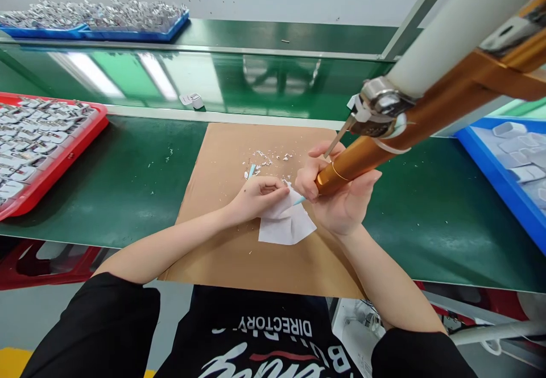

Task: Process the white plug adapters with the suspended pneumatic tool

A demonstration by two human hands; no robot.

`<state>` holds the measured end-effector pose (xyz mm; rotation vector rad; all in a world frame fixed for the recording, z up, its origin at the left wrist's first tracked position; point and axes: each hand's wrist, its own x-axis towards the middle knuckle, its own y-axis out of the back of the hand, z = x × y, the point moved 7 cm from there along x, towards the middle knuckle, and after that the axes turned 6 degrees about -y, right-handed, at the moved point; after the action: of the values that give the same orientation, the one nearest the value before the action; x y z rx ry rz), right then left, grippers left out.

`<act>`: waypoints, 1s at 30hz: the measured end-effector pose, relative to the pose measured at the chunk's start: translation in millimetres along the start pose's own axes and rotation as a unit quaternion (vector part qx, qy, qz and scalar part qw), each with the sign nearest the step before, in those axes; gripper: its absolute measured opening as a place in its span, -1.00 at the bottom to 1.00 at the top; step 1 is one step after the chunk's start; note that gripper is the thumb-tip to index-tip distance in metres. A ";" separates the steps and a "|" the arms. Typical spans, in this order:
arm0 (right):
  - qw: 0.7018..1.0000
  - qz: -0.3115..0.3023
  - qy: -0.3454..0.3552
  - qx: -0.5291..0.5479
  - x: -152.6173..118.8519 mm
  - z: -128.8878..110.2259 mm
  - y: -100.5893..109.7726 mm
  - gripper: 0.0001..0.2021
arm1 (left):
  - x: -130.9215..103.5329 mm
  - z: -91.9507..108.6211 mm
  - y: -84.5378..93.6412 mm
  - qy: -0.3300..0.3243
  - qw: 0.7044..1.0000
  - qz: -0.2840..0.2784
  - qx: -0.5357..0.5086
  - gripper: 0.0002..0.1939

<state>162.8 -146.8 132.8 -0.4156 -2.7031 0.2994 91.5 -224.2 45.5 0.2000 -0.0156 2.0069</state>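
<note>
My left hand (262, 198) is closed in a pinch at the upper edge of a creased sheet of white paper (288, 231). A light-blue strip (251, 171) shows just beyond its knuckles. To the right is my right hand (339, 210), palm up, its fingers curled and its thumb out to the side. The end of an orange tube (362, 165) crosses in front of its palm and hides most of what the fingers hold. A light-blue tip (300, 200) sticks out between the two hands, over the paper. Whether the tube is gripped, I cannot tell.
Under the hands lies a cardboard sheet (222, 253) with white crumbs (264, 159). A red tray (91, 133) of small metal-and-white parts is at left, a blue tray (490, 167) of white pieces at right. Another blue tray (170, 31) stands behind. A grey pipe (452, 31) slants overhead.
</note>
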 end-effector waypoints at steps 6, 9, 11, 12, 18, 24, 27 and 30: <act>1.000 0.015 -0.015 -0.020 2.3 0.2 3.5 -0.45 | -7.7 -4.9 -10.7 0.016 0.998 -0.047 -0.048 -0.80; 0.999 0.021 -0.017 -0.023 3.3 -0.8 4.0 -0.45 | -9.0 -2.0 -13.1 0.003 0.997 -0.051 -0.053 -0.82; 1.000 0.018 -0.016 -0.020 3.5 -1.2 2.6 -0.45 | -8.6 0.1 -13.4 -0.007 0.998 -0.051 -0.030 -0.84; 1.000 0.014 -0.012 -0.015 3.4 -1.5 1.3 -0.46 | -8.2 1.0 -13.4 -0.013 0.999 -0.051 -0.014 -0.86; 0.999 -0.025 0.000 0.026 0.6 -2.1 -8.2 -0.50 | -9.8 11.5 -10.5 -0.106 0.991 -0.027 0.079 -0.85; 1.000 -0.007 -0.006 0.018 1.5 -3.5 -5.1 -0.49 | -13.7 16.2 -12.0 -0.153 0.979 -0.058 0.119 -0.82; 1.000 0.000 -0.014 0.009 1.9 -2.4 -3.1 -0.47 | -12.7 7.8 -14.0 -0.097 0.989 -0.073 0.083 -0.76; 1.000 -0.004 -0.016 0.011 0.9 -1.8 -4.7 -0.47 | -13.3 7.0 -15.5 -0.091 0.990 -0.070 0.082 -0.77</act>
<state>161.6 -150.6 136.0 -0.3976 -2.7300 0.3378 111.9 -230.2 49.2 0.4754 0.0466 1.8453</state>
